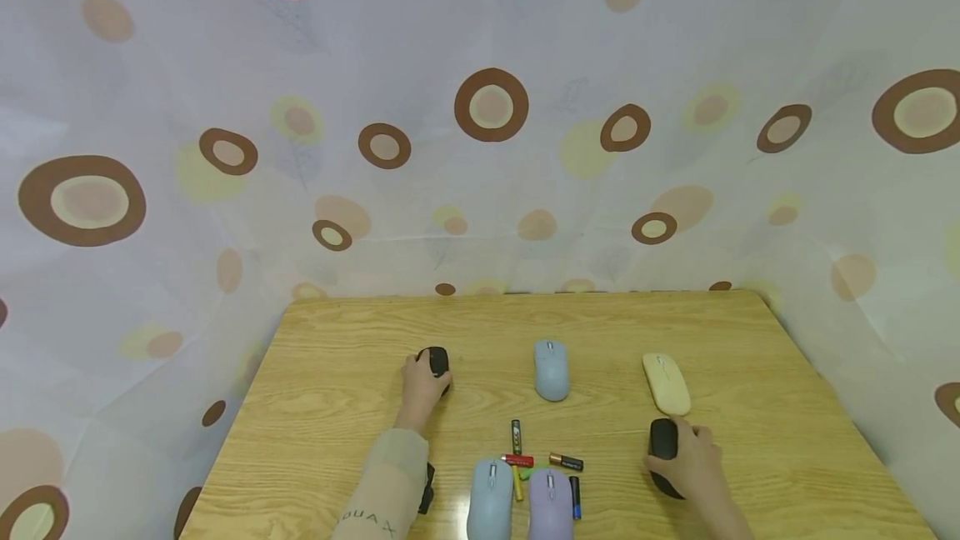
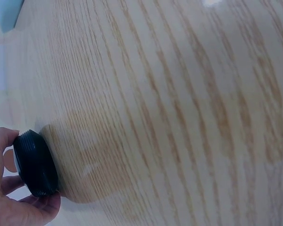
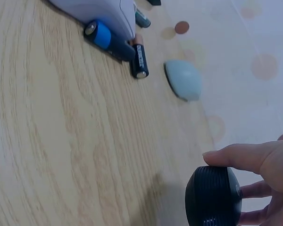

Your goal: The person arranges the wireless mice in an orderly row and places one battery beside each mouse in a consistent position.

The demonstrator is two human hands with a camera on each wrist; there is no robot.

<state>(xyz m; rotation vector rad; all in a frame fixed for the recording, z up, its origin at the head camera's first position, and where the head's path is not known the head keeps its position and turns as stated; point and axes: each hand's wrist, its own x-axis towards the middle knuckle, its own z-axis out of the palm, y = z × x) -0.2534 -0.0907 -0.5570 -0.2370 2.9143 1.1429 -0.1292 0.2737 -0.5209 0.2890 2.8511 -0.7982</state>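
Observation:
My left hand (image 1: 420,383) grips a black computer mouse (image 1: 435,362) by its sides, left of the table's middle. The left wrist view shows thumb and fingers at opposite edges of that mouse (image 2: 35,162). On the right, my right hand (image 1: 696,463) holds another black mouse (image 1: 663,450), thumb on one side and fingers on the other. Its ribbed side faces the right wrist view, where this mouse (image 3: 213,197) appears just above the wood. Just beyond the right hand lies a cream mouse (image 1: 667,383). A light blue mouse (image 1: 552,371) sits between the hands, farther back.
Near the front edge are another blue mouse (image 1: 491,502) and a purple mouse (image 1: 551,507). Several loose batteries lie around them, including a red battery (image 1: 517,461) and a Duracell battery (image 1: 566,462). A black object (image 1: 427,490) is partly hidden by the left sleeve. Patterned cloth (image 1: 487,190) encloses the table.

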